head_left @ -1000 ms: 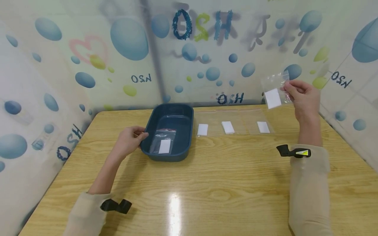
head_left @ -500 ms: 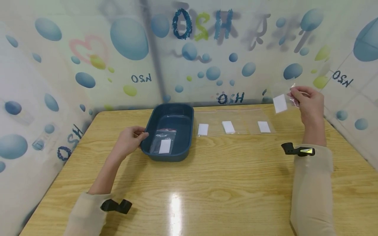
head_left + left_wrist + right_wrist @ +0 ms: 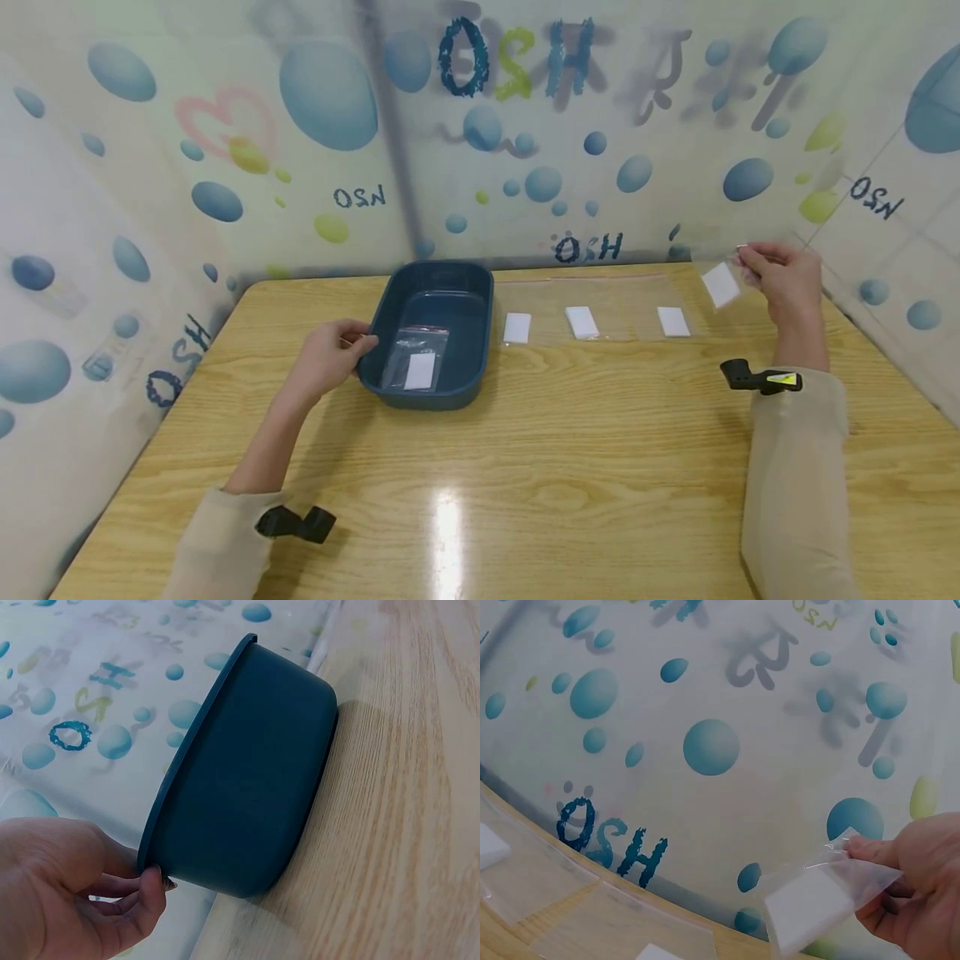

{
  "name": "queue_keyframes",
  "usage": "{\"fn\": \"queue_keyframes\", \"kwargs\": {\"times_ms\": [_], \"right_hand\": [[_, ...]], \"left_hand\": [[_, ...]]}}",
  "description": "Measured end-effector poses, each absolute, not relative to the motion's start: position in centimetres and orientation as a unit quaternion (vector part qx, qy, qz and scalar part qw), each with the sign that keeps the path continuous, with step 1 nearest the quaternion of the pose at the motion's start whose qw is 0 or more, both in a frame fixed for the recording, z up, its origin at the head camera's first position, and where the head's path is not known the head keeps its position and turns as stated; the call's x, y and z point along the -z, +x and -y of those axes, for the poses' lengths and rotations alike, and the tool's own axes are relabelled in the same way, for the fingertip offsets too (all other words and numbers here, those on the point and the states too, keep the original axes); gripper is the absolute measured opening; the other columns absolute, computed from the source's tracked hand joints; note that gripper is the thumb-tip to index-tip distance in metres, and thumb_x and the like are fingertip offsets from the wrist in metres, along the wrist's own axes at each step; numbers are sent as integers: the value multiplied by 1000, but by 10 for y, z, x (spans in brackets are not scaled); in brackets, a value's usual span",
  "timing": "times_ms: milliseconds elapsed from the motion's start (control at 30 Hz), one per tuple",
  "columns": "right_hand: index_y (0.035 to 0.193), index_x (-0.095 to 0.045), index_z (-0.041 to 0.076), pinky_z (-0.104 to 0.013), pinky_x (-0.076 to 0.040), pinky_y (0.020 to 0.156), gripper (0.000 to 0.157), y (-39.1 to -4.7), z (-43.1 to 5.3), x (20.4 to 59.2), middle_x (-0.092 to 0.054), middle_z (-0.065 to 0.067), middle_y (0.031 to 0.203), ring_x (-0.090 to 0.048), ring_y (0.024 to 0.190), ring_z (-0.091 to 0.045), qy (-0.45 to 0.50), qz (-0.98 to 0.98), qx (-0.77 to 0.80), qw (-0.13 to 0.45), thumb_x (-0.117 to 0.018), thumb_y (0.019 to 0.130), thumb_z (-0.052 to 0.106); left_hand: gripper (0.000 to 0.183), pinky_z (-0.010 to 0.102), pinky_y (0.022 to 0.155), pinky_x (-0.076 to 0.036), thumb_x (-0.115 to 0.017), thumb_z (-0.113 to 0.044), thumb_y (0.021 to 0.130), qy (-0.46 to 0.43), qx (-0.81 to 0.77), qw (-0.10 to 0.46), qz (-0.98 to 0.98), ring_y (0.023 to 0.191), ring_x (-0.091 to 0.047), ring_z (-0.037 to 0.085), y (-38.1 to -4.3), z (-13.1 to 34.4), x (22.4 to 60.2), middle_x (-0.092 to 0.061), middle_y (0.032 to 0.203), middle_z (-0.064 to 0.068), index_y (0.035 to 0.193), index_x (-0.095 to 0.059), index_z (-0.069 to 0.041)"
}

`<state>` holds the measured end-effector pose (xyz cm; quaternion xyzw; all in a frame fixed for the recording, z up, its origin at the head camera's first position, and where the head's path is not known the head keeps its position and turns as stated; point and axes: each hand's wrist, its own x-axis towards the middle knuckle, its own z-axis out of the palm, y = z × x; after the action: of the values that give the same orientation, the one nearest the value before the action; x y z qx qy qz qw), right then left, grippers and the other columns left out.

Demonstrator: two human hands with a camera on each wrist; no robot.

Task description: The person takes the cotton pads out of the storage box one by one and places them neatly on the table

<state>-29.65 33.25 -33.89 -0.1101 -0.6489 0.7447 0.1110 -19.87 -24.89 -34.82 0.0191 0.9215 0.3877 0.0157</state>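
Observation:
My left hand (image 3: 333,354) pinches the left rim of a dark blue plastic basin (image 3: 487,367), thumb on one side and fingers on the other, as the left wrist view also shows. Inside the basin lies a clear zip bag (image 3: 402,354) with a white block in it. At the far right, my right hand (image 3: 787,275) pinches another clear zip bag (image 3: 810,900) by its edge. A white rectangular block (image 3: 721,285) sits in that bag, which hangs tilted over the table's back edge area. Three more bags with white blocks (image 3: 582,322) lie flat in a row right of the basin.
The wood-grain table (image 3: 555,467) runs up to a printed fabric backdrop (image 3: 525,167) with blue bubbles and letters. Side walls of the same fabric stand left and right. The basin stands near the back edge, close beside the row of bags.
My right hand has lowered the bag and moved it slightly right, down toward the table at the end of the row. The left hand and the basin have stayed put.

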Motion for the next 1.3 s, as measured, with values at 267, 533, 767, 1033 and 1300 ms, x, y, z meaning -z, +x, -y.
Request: {"fn": "queue_keyframes", "kwargs": {"times_ms": [267, 533, 767, 1033, 1300], "right_hand": [[77, -75, 20, -12, -53, 58, 21, -304, -341, 358, -71, 9, 69, -67, 65, 0, -121, 678, -720, 84, -70, 94, 9], [72, -76, 27, -11, -52, 56, 33, -311, -348, 373, -69, 13, 65, -65, 62, 2, -113, 725, -675, 80, -68, 96, 6], [66, -71, 34, -11, -51, 55, 39, -316, -353, 378, -65, 19, 62, -62, 58, 4, -122, 772, -620, 76, -68, 97, 11], [97, -74, 10, -13, -48, 54, 17, -315, -351, 382, -56, 26, 62, -56, 57, 7, -120, 859, -492, 75, -65, 98, 24], [115, -67, -9, -13, -44, 55, 42, -316, -349, 385, -51, 21, 67, -50, 63, 5, -146, 884, -435, 85, -64, 98, 29]], "left_hand": [[39, 41, 70, -61, -57, -14, 104, 21, -387, 12, -922, 93, -66, 35, -198, 249, 348, -63, 117, 29, 133, -57, 12], [39, 42, 70, -61, -58, -14, 104, 23, -386, 9, -922, 94, -66, 35, -198, 249, 349, -63, 118, 28, 133, -57, 12], [39, 43, 72, -60, -57, -15, 105, 16, -387, 14, -922, 95, -65, 35, -198, 248, 348, -63, 119, 28, 134, -56, 11], [39, 42, 71, -60, -58, -15, 105, 16, -382, 12, -924, 91, -66, 34, -198, 248, 348, -64, 118, 28, 133, -57, 11], [38, 43, 70, -61, -58, -14, 104, 19, -384, 7, -923, 91, -66, 35, -198, 248, 346, -64, 116, 28, 132, -58, 13]]}}
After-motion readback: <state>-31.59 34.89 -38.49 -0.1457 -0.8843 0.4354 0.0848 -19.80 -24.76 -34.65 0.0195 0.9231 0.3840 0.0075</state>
